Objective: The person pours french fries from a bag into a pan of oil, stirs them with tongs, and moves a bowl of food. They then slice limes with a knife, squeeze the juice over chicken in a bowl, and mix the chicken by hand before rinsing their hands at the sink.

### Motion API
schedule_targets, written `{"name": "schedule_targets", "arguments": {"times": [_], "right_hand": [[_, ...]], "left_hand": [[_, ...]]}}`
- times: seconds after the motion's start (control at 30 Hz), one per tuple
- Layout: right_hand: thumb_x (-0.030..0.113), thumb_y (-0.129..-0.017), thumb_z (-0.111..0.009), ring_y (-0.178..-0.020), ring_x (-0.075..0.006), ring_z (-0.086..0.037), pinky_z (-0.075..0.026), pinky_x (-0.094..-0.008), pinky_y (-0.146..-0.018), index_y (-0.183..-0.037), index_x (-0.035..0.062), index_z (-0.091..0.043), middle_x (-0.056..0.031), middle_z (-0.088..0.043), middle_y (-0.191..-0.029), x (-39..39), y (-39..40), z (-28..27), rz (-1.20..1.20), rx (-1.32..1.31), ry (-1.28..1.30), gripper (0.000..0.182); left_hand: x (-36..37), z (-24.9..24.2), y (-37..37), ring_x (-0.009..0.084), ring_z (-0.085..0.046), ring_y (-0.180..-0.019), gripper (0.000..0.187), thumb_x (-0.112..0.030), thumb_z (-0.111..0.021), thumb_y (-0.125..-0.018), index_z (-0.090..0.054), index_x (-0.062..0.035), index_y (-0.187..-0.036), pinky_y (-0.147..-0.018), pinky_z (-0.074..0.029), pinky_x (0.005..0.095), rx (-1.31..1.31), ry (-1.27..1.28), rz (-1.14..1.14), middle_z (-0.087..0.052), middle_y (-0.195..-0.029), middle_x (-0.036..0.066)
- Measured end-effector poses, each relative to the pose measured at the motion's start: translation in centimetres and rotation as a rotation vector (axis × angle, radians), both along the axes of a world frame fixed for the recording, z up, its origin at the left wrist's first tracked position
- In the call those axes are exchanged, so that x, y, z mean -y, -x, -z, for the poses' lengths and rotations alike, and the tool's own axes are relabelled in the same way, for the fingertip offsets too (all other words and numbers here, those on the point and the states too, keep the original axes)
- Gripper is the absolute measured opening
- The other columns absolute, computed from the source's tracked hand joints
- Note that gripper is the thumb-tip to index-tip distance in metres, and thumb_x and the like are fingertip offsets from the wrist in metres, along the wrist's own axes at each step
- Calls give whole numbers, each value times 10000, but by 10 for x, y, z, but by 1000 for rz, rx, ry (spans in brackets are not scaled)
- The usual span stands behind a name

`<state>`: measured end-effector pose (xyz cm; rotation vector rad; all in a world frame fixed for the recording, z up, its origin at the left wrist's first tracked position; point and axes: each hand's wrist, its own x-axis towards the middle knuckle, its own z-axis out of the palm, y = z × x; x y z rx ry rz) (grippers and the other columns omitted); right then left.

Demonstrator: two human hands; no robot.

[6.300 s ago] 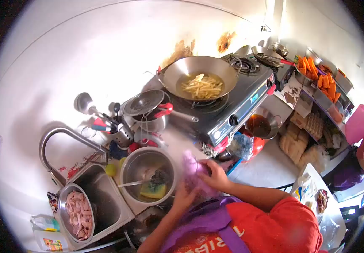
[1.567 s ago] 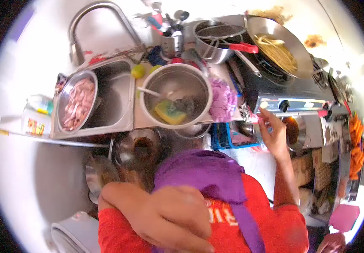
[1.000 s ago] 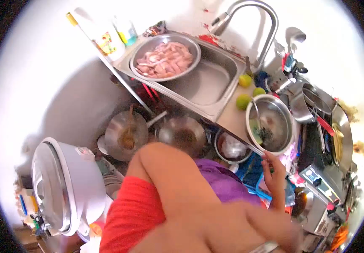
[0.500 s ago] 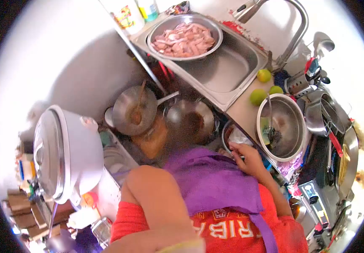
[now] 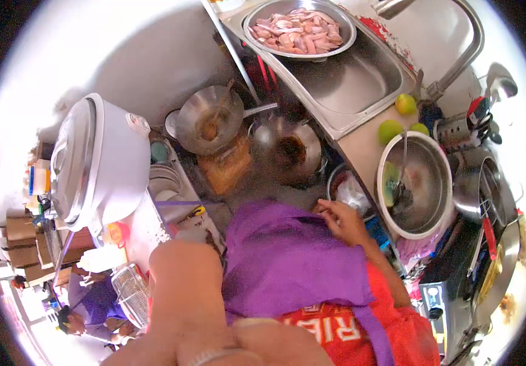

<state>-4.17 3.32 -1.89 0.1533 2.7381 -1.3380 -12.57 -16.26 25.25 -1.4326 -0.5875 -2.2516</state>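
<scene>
My right hand [image 5: 341,221] hovers at the front of the purple apron [image 5: 293,256], beside a pot holding a clear plastic bag [image 5: 351,194]. Its fingers are loosely bent and apart, with nothing visible in them. My left arm is bent up close to the camera, and part of my left hand or wrist [image 5: 238,344] shows large at the bottom edge; its fingers are hidden. Ahead, a wok [image 5: 188,125] and another dark-bottomed pan [image 5: 311,143] stand low down. A steel basin of raw meat pieces [image 5: 296,33] rests over the sink [image 5: 354,79].
At left stands a large white rice cooker [image 5: 116,171]. The right counter bears green citrus fruits [image 5: 391,132], a white-rimmed bowl [image 5: 424,183] with a utensil, and steel pots [image 5: 470,183]. A faucet [image 5: 473,49] arches above. Another person [image 5: 95,299] is at lower left.
The view has shifted, bringing the other person into sight at lower left. My left forearm and hand appear larger at the bottom. My right hand stays near the apron and plastic bag.
</scene>
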Motion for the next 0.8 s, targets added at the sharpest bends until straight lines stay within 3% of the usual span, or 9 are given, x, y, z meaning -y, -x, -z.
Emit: {"name": "schedule_targets", "arguments": {"times": [0.07,0.17,0.47,0.67,0.8], "right_hand": [[62,-827,-574,-748,-231,-622,-496,-307,-635,-1152,74,-561,-120,-630,-904,-1,2,6,8,-153,-70,326],[211,-851,-535,-953,-343,-577,-467,-430,-814,-1148,96,-563,-170,-606,-1034,-5,-1,3,47,42,15,319],[224,-860,-518,-878,-368,-581,-464,-458,-773,-1110,85,-576,-195,-608,-957,3,3,2,45,-140,41,292],[232,-865,-510,-884,-354,-584,-472,-447,-769,-1120,91,-571,-185,-609,-941,-1,1,4,-36,0,-16,298],[226,-869,-502,-904,-350,-587,-476,-438,-784,-1132,93,-568,-174,-611,-984,-7,0,3,-4,-73,-8,302]], "left_hand": [[2,-7,-2,111,-547,-728,100,-156,-558,-832,-594,-74,-875,-643,-435,235,-6,3,10,-585,-833,-3],[6,-11,-3,117,-546,-738,107,-160,-556,-829,-593,-71,-877,-654,-435,243,-14,-4,24,-583,-840,3],[16,-16,-6,135,-543,-766,128,-170,-551,-821,-587,-63,-881,-685,-433,269,-30,20,38,-578,-860,19],[18,-17,-9,148,-541,-784,142,-177,-548,-816,-583,-57,-885,-706,-432,286,-51,16,32,-575,-874,29],[16,-19,-9,156,-540,-797,152,-181,-545,-813,-581,-54,-887,-720,-431,297,-64,29,43,-573,-883,36]]}}
